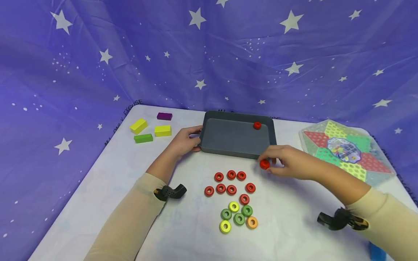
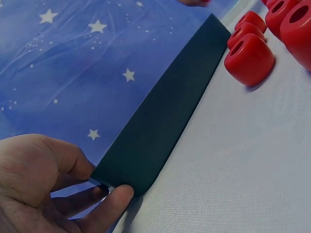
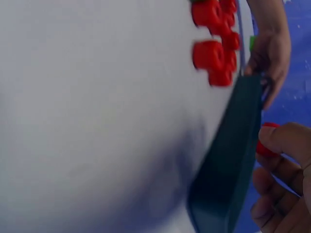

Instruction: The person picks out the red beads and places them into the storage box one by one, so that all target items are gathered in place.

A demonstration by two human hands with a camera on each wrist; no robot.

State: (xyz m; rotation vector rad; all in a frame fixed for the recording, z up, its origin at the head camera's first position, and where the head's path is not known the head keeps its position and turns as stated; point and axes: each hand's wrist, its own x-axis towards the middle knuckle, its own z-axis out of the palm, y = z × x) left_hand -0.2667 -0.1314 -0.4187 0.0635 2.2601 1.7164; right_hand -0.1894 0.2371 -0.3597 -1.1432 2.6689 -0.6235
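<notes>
Right hand (image 1: 287, 161) pinches upright red ring (image 1: 264, 164) beside tray (image 1: 228, 149).

A white desk (image 1: 294, 224) carries everything. At its 11 o'clock corner lie four blocks: a purple block (image 1: 164, 116) farthest back, a yellow block (image 1: 138, 125) tilted at its 8 o'clock, a second yellow block (image 1: 162, 131) beside that, and a green block (image 1: 143, 138) nearest. At 2 o'clock rests a star-shaped game board (image 1: 346, 150) in clear wrap, with red, green and yellow triangles. Blue star-printed cloth (image 1: 209, 54) hangs behind and drapes both sides.
</notes>
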